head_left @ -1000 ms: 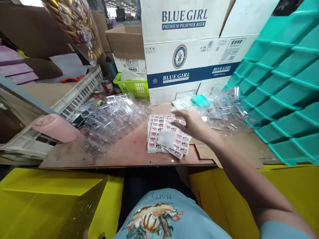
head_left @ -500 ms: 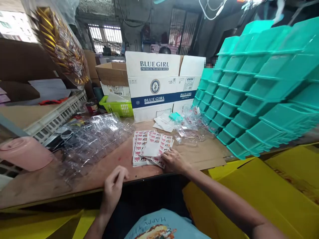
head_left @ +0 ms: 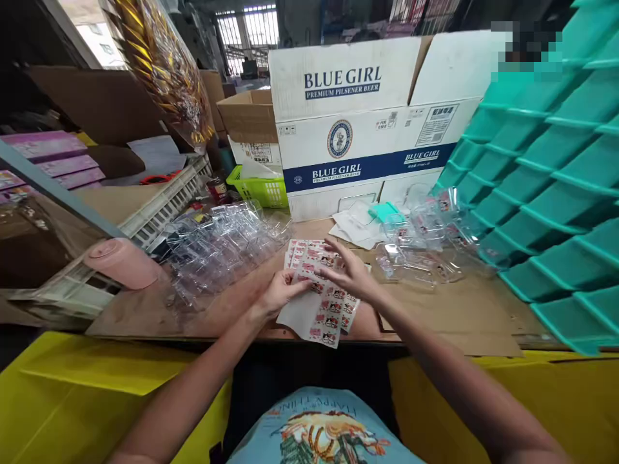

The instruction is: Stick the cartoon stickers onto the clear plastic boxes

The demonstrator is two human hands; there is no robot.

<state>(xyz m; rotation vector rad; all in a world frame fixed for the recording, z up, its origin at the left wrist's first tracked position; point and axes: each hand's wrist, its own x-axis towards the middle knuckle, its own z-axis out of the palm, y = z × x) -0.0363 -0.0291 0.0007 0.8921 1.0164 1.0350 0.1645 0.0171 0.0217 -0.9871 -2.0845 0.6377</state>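
A sheet of stickers (head_left: 331, 316), with pink and cartoon-like prints and a bare white strip along its left part, lies tilted near the front edge of the table. My left hand (head_left: 278, 293) pinches its upper left side between thumb and fingers. Over the sheet's upper right hovers my right hand (head_left: 355, 277), thumb and fingers spread apart; I see nothing in it. More sticker sheets (head_left: 296, 248) lie beneath, partly covered by the held sheet and my hands.
Clear plastic cases (head_left: 227, 238) are piled on the left, others (head_left: 416, 261) on the right. Behind stands a white beer carton (head_left: 377, 138) beside a green basket (head_left: 258, 190). Teal bins (head_left: 556, 212) are stacked at right. A pink container (head_left: 120, 261) lies left.
My left hand has moved right and up from the table edge onto a sticker sheet. My right hand has lifted off the stack and opened. The sheet has turned and come nearer; the view has shifted.
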